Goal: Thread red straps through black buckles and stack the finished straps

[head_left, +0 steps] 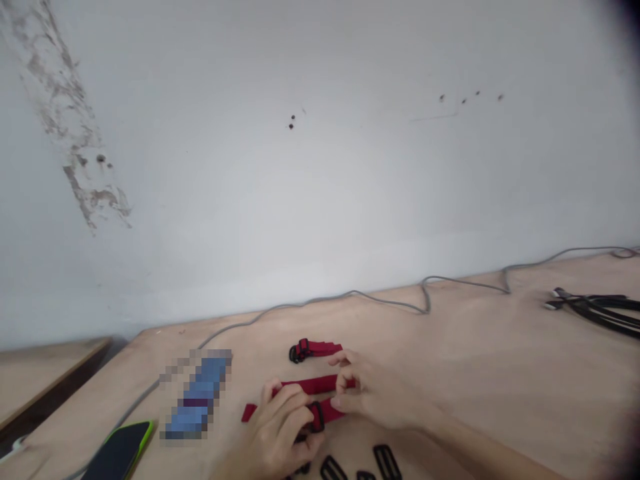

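- Left hand (285,427): fingers curled around a black buckle (319,415), clenched on it, part of the buckle hidden under the fingers.
- Right hand (373,393): thumb and forefinger pinching the red strap (315,385) just right of that buckle; another finger is raised.
- Strap sits low-centre on the table (500,373), near its front. One run passes behind the left fingers, a short end pokes out left of the left hand. Can't tell how it threads under the fingers.
- Bundled strap (325,349), also red, lies just beyond the hands, its own black buckle at the left end. Tight spacing to the right fingertips.
- Loose black buckles (387,462) lie below the hands, some cut by the bottom picture edge.
- Left side: blurred-out blue item (210,380), then a phone (117,453) with a bright green edge, near the table's left edge. Wood shows between blue item and left hand.
- Dark gap past that edge, then a second wooden surface (40,373).
- Back edge meets the wall (350,200); grey cable (280,306) runs along it.
- Right: wide stretch of wood between forearm and black cables (610,324).
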Demonstrator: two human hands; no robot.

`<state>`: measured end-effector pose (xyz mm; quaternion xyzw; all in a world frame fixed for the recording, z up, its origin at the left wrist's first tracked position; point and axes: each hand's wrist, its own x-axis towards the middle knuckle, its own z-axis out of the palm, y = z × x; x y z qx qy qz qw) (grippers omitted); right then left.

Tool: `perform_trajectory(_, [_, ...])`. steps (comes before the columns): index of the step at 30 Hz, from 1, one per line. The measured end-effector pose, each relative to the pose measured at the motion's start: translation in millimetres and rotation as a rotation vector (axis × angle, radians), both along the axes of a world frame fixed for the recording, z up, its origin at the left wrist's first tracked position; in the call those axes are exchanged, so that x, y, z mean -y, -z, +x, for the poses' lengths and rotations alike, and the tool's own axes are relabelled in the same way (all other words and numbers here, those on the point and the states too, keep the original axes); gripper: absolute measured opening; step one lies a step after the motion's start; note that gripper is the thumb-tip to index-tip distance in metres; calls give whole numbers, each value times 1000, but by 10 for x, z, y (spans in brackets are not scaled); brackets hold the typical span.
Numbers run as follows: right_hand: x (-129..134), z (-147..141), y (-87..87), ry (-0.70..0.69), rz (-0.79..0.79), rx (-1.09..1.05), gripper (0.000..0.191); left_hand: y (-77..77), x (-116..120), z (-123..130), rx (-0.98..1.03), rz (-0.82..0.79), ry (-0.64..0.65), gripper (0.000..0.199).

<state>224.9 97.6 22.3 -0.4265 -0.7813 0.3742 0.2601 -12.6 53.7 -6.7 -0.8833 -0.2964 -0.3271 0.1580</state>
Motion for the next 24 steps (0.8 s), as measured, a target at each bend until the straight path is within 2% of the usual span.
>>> perform_trajectory(2, [-21,49,-73,34,-17,126,4,-30,16,12,60,-93,-32,19])
perform_trajectory(5, [-32,156,-164,53,-22,325,4,-124,86,-29,125,-399,-71,38])
perform_trajectory(7, [-42,260,-204,40,-31,425,3,-206,157,-91,116,-602,-50,51])
perform_trajectory(9, [-58,376,-233,30,-11,525,7,-270,226,-152,68,-726,-14,53])
perform_trajectory(11, [-68,467,-254,61,57,608,3,-301,275,-189,20,-781,-15,49])
perform_trajectory(13, [-52,485,-264,115,158,645,16,-302,296,-197,9,-790,-49,44])
perform_trajectory(15, [1,399,-257,91,244,591,27,-286,291,-189,46,-764,-83,40])
perform_trajectory(19, [155,-20,-177,-175,277,368,29,-207,238,-219,168,-613,-122,28])
perform_trajectory(21, [196,-237,-116,-235,288,335,31,-135,206,-269,226,-504,-155,24])
perform_trajectory(24, [175,-419,-14,-286,291,311,23,-14,169,-347,272,-356,-188,30])
